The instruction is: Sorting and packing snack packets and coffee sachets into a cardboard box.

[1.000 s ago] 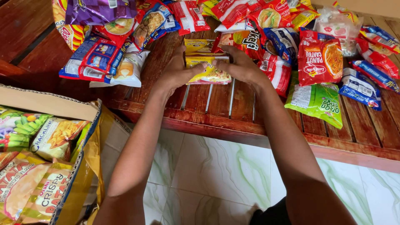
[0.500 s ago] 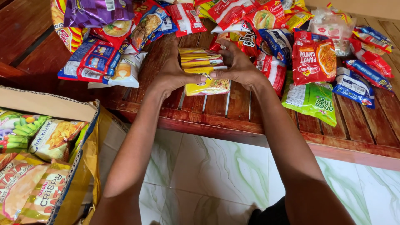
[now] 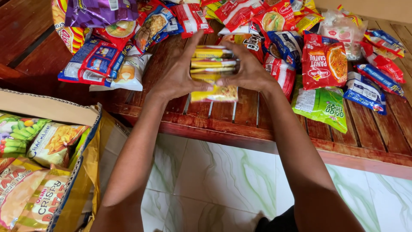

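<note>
Over a slatted wooden table (image 3: pixel 257 124) at frame centre, left hand (image 3: pixel 176 77) and right hand (image 3: pixel 246 71), fingers curled, clasp a stack of yellow noodle packets (image 3: pixel 213 71) between them.

A slatted wooden bench (image 3: pixel 223 116) carries heaps of snack and noodle packets: a green packet (image 3: pixel 322 105) near its front edge, a red noodle packet (image 3: pixel 324 62) behind, blue-and-white packets (image 3: pixel 101 60) left.

My left hand (image 3: pixel 174 75) and right hand (image 3: pixel 249 71) face each other, palms inward, fingers curled, pressing from both sides; forearms extended forward, converging.
</note>
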